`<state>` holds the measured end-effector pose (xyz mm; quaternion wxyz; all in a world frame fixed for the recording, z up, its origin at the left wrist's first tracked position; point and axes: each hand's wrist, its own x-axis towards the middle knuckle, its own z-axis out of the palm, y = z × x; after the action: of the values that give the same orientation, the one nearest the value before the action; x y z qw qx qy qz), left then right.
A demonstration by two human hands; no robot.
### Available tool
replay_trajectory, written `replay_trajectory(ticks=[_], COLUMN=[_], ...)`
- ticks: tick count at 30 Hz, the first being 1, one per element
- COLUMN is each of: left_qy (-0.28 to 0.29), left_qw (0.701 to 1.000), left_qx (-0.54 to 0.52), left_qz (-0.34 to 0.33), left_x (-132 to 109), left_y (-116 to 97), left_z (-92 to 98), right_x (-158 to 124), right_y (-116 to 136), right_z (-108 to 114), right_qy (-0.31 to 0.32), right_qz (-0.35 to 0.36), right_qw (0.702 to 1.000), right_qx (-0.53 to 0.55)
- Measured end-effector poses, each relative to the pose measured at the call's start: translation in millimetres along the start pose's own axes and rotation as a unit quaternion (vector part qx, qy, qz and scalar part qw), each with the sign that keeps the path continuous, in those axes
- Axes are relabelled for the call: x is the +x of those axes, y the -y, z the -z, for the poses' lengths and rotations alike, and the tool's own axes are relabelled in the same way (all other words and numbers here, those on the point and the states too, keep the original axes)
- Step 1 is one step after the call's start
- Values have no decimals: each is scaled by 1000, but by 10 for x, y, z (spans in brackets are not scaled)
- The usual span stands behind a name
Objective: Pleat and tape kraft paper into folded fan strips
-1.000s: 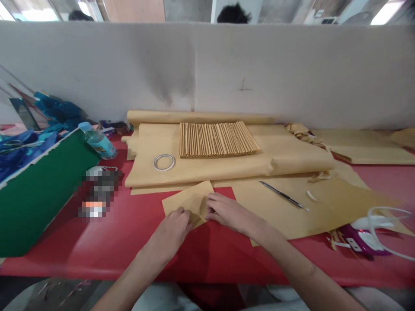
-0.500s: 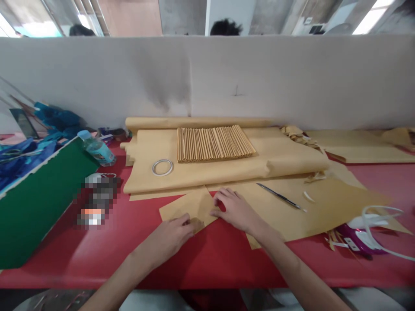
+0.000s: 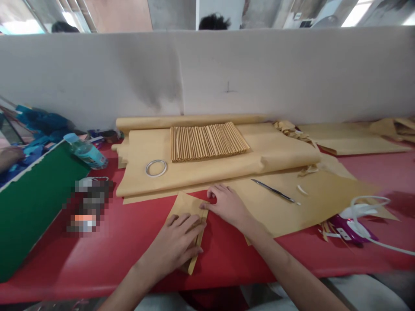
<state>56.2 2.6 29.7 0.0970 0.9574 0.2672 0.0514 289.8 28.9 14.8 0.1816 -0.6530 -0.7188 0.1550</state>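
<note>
A small brown paper piece (image 3: 184, 203) lies at a slant on the red table, a narrow folded strip along its right edge. My left hand (image 3: 181, 237) rests on it, palm down with the fingers spread. At the upper right corner of the paper my right hand (image 3: 225, 205) pinches the edge between thumb and fingers. Behind the hands, a row of narrow folded paper strips (image 3: 207, 142) sits on a large brown sheet (image 3: 142, 144), with a ring of white tape (image 3: 156, 168) to its left.
A pen-like tool (image 3: 275, 191) lies on brown paper at the right, near a purple device (image 3: 352, 231) with a white cable. At the left are a green box (image 3: 42, 203), a bottle (image 3: 86, 151) and a blurred-out object (image 3: 89, 205). Another person's hand (image 3: 11, 159) shows far left.
The small paper has turned to a steeper slant and now shows a folded strip at its right edge. My left hand has spread flat over it. Another person's hand has appeared at far left.
</note>
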Motion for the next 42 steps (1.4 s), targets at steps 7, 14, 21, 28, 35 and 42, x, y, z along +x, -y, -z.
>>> replay_trajectory(ticks=[7, 14, 21, 28, 35, 42], left_qy=[-32, -58, -79, -74, -87, -122], left_qw=[999, 998, 996, 997, 994, 985], left_qx=[18, 24, 21, 34, 55, 89], left_qz=[-6, 32, 39, 16, -33, -81], left_x=[-38, -77, -106, -247, -489, -586], left_y=[65, -31, -75, -206, -277, -230], left_z=[-178, -289, -284, -233, -331, -392], right_x=[-54, -67, 65, 58, 40, 59], right_y=[65, 84, 62, 46, 43, 3], right_z=[-92, -145, -88, -124, -143, -215], right_qy=[-42, -43, -33, -35, -47, -83], right_qz=[11, 15, -10, -14, -6, 14], right_qw=[998, 998, 998, 998, 997, 995], right_qx=[-54, -51, -52, -54, -54, -55])
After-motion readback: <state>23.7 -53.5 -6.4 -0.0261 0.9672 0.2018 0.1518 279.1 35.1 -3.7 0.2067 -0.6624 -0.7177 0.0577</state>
